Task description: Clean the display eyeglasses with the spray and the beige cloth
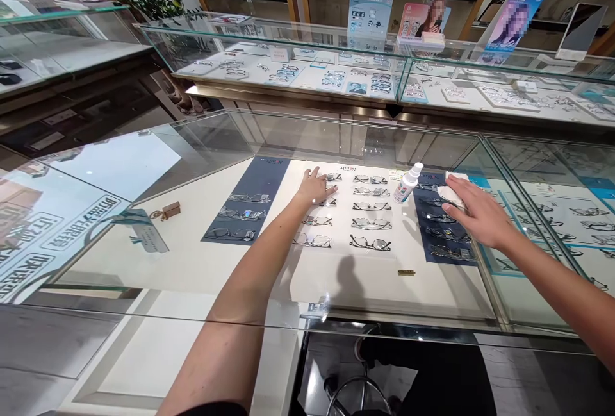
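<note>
My left hand (314, 186) lies flat with fingers spread on the glass top (202, 147) of a display counter, above rows of eyeglasses (369, 224) laid out inside. My right hand (475, 211) rests palm down on the glass further right, fingers stretched over a white cloth (451, 193) that it presses against the surface. A small white spray bottle (407, 183) stands on the glass between the two hands, just left of the cloth.
A keyring with a brown fob (168, 211) lies on the glass at left. A second glass counter (384, 63) full of glasses runs behind, with posters (512, 18) on top. A stool base (360, 397) shows below the near edge.
</note>
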Demonstrator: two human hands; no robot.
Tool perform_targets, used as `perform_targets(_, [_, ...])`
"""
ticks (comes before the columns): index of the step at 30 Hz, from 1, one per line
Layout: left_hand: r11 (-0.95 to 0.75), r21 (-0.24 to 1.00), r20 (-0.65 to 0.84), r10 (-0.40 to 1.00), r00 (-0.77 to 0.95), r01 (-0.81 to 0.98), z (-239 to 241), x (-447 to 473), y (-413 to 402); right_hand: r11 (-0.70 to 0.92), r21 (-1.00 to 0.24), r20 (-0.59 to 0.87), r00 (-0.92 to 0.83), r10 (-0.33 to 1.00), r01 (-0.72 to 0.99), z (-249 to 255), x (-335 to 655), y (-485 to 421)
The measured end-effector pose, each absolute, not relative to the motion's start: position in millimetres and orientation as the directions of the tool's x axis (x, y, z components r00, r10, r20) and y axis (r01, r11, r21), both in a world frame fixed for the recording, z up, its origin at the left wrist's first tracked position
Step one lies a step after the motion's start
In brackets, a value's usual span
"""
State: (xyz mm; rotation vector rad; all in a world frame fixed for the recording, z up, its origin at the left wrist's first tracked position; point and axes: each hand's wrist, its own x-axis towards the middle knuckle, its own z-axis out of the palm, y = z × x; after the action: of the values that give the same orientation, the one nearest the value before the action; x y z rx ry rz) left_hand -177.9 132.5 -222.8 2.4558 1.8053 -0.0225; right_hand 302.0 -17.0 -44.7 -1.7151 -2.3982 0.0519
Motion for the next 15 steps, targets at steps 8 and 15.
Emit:
perform_targets(8, [-0.302,0.072,-0.074,0.949,0.307,0.951,-219,-179,132,0.330,-0.124,0.137,-0.313,0.940,0.936,-45,301,-16])
perform_targets(15, [-0.295,0.061,-0.005,0.955,0.296,0.954,-210,-183,128,0.324,-0.129,0.138,-0.307,0.942,0.937,-46,301,-16])
